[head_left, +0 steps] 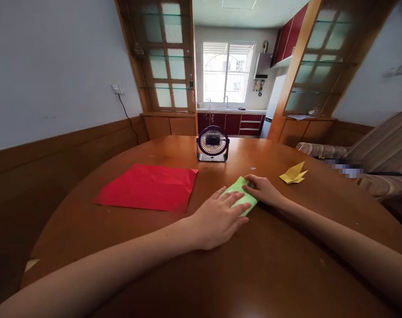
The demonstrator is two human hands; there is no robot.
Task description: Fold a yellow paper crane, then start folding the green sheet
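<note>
Left hand [217, 218]: flat, palm down, fingers [235, 205] spread slightly, pressing on the near part of the green paper [239, 185]. Right hand [262, 189]: fingers curled, fingertips pressing the paper's far right edge; no pinch visible. Green paper: folded, lying flat near the middle of the tabletop [270, 265], partly hidden under both hands. Red sheet [148, 186]: flat, unfolded, well left of the hands, toward the left edge. Yellow folded figure [293, 173]: right of the right hand, apart from it. Small fan [213, 143]: upright toward the far edge, beyond the green paper, grille facing the camera.
</note>
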